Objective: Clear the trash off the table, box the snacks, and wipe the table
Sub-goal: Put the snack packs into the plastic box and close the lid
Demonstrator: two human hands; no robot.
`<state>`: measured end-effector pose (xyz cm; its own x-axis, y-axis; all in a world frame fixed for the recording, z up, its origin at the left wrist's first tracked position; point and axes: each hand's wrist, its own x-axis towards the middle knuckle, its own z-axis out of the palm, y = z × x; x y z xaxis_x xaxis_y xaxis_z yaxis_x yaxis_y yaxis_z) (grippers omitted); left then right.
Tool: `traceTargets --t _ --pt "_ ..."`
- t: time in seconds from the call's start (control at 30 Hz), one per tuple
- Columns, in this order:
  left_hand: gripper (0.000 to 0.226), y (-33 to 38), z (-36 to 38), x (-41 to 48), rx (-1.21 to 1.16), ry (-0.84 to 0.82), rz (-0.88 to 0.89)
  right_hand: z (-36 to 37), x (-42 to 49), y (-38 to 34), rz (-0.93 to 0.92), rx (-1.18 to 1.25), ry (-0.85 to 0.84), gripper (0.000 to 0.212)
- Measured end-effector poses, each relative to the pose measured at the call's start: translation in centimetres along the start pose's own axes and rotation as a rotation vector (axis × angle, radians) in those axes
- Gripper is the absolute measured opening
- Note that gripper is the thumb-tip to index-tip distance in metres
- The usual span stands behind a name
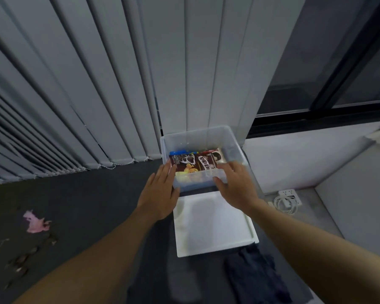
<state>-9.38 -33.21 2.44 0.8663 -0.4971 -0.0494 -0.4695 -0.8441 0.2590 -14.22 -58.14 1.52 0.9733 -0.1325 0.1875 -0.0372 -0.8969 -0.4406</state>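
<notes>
Clear plastic box [234, 142] at far edge of dark bench [86, 205], holding Koko Krunch packet [192, 164]. Left hand [159, 195] flat against box's left wall, right hand [236, 183] on near rim, fingers [219, 180] spread. White lid [213, 227] just behind hands. Pink scrap [36, 222] at left.

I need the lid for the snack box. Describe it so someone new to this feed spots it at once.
Start at the vertical blinds; at their foot sits the clear plastic box of snack packets, with the left hand and right hand on it. The lid is the flat white rimmed panel lying just in front, nearer the camera. Unlike the dark cloth beside it, it is rigid and bright white.
</notes>
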Motion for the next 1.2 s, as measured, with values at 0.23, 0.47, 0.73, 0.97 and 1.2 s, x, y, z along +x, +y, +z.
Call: traceTargets --t 0.23,0.47,0.73,0.97,1.2 --pt "0.086 0.6 4.3 -3.3 -0.172 -0.009 -0.111 2.2 -3.9 2.7 0.166 -0.040 -0.153 0.042" --pt "0.083 1.7 6.8 -3.5 -0.160 0.002 -0.195 4.1 -6.4 5.3 0.426 -0.090 -0.347 0.059" --pt "0.079 1.7 10.3 -3.7 -0.192 -0.339 -0.410 5.3 -7.8 6.9 0.548 -0.054 -0.396 0.062" --pt "0.088 1.2 10.4 -3.4 -0.426 -0.377 -0.513 5.7 -7.0 6.6 0.705 0.027 -0.348 0.061" --pt "0.069 1.4 9.2 -3.3 -0.666 -0.217 -0.607 5.4 -6.4 6.2 0.727 0.048 -0.417 0.049"
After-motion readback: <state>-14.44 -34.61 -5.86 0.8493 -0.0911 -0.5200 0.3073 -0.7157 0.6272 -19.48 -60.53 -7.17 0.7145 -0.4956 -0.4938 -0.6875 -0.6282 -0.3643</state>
